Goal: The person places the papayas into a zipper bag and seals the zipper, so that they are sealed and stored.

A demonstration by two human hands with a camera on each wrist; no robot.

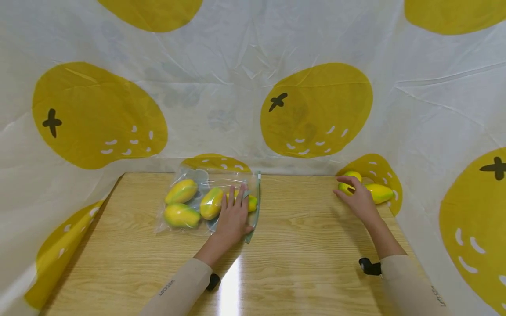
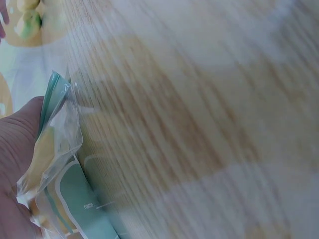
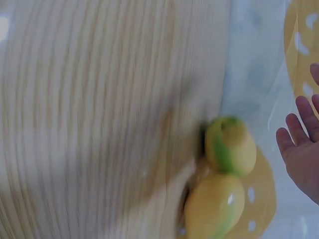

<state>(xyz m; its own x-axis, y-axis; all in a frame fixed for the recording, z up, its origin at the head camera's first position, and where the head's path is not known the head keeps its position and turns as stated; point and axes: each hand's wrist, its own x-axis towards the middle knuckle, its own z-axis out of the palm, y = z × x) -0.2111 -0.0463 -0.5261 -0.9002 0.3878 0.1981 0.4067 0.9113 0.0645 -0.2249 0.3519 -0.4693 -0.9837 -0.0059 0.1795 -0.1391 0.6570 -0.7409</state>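
A clear zip bag (image 1: pixel 215 175) with a green edge strip lies on the left half of the table, holding several yellow-green toy mangoes (image 1: pixel 182 215). My left hand (image 1: pixel 234 219) rests on the bag's right end with straight fingers, over one mango. In the left wrist view, the hand (image 2: pixel 17 144) lies beside the bag's green strip (image 2: pixel 52 102). At the far right corner, loose mangoes (image 1: pixel 380 193) sit together; the right wrist view shows two, one upper (image 3: pixel 232 147) and one lower (image 3: pixel 214 206). My right hand (image 1: pixel 359 199) hovers by them, fingers spread, holding nothing.
The wooden table (image 1: pixel 292 245) meets a white curtain (image 1: pixel 221 109) with large yellow fruit prints at its back and sides. A black wrist-worn piece (image 1: pixel 369 266) juts out from the right sleeve.
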